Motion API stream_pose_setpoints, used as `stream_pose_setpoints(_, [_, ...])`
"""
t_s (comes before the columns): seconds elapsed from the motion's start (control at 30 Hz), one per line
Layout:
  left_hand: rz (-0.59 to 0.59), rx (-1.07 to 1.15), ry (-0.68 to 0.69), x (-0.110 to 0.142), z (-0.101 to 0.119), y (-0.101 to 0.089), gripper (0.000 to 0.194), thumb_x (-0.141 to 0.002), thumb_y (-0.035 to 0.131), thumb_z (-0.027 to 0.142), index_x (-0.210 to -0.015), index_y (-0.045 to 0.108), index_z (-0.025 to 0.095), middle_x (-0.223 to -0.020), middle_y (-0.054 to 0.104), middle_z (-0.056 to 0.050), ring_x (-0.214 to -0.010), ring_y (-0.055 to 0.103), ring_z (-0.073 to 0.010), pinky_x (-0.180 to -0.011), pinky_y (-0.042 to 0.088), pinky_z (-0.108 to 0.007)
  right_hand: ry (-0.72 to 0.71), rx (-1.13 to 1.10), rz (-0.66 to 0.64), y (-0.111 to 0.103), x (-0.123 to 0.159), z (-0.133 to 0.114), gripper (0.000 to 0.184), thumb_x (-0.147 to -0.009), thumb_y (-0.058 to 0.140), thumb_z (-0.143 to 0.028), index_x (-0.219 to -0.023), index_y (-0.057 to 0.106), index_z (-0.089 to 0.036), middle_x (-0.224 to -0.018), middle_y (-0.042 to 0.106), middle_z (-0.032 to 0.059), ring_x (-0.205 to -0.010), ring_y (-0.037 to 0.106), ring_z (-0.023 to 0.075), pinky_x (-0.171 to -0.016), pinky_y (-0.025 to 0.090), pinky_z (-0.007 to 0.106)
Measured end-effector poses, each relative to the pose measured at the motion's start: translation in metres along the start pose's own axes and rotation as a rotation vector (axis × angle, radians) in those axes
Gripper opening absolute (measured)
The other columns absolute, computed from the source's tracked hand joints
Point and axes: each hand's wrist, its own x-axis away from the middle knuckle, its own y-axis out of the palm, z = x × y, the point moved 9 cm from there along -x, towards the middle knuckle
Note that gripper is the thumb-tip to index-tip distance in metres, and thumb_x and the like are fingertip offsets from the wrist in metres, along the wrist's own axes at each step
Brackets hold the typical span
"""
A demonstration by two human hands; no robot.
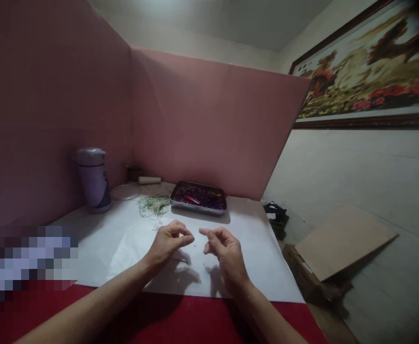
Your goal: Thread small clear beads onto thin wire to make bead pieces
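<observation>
Grips pinched, contents unclear, left hand [169, 241] and right hand [228, 249] face inward above white sheet [263, 248].

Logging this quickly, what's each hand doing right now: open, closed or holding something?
Left hand: pinched closed; anything held is too small to tell.
Right hand: partly curled, index finger extended; whether it holds anything cannot be told.
</observation>
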Motion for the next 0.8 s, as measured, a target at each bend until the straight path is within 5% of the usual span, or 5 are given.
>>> stream_pose_setpoints(0.07, [-0.003,-0.029,0.020,0.002,0.002,0.002,0.012,-0.064,0.069,0.028,-0.061,0.068,0.017,-0.070,0.049,0.000,-0.068,0.046,-0.0127,-0.064,0.035,-0.025,0.093,-0.050,-0.034,0.006,0.003,0.012,0.024,-0.076,0.061,-0.038,-0.077,0.055,-0.015,-0.067,0.063,0.0014,-0.052,0.055,0.0100,-0.053,0.044,0.023])
stream_pose_setpoints(0.2, [-0.011,-0.084,0.030,0.003,0.003,0.004,0.011,-0.065,0.069,0.029,-0.060,0.068,0.019,-0.071,0.048,-0.001,-0.074,0.045,-0.0150,-0.069,0.034,-0.027,0.212,-0.123,-0.123,0.021,0.010,0.029,0.029,-0.074,0.061,-0.043,-0.076,0.046,-0.018,-0.071,0.063,0.0017,-0.044,0.054,0.0094,-0.030,0.030,0.015])
stream_pose_setpoints(0.4, [-0.031,-0.086,0.034,0.004,0.006,0.007,0.013,-0.068,0.066,0.027,-0.060,0.065,0.017,-0.072,0.050,-0.001,-0.075,0.046,-0.0158,-0.069,0.033,-0.028,0.198,-0.100,-0.124,0.022,0.012,0.026,0.028,-0.073,0.063,-0.040,-0.071,0.048,-0.016,-0.050,0.054,-0.0052,-0.032,0.028,0.0008,-0.030,0.017,0.013])
stream_pose_setpoints(0.63, [-0.013,-0.070,0.070,0.007,0.011,0.006,0.012,-0.070,0.063,0.022,-0.059,0.060,0.016,-0.070,0.053,-0.001,-0.072,0.046,-0.0142,-0.067,0.032,-0.026,0.162,0.002,-0.081,0.018,0.013,0.023,0.024,-0.073,0.063,-0.036,-0.070,0.053,-0.014,-0.051,0.053,-0.0044,-0.035,0.027,0.0017,-0.033,0.015,0.016])
stream_pose_setpoints(0.8, [0.125,0.051,-0.035,0.001,0.000,-0.013,0.016,-0.070,0.062,0.029,-0.063,0.058,0.016,-0.063,0.052,0.002,-0.060,0.043,-0.0106,-0.060,0.033,-0.024,0.135,0.055,-0.042,0.015,0.014,0.023,0.023,-0.073,0.062,-0.035,-0.070,0.052,-0.015,-0.050,0.050,-0.0054,-0.037,0.028,0.0022,-0.034,0.015,0.016])
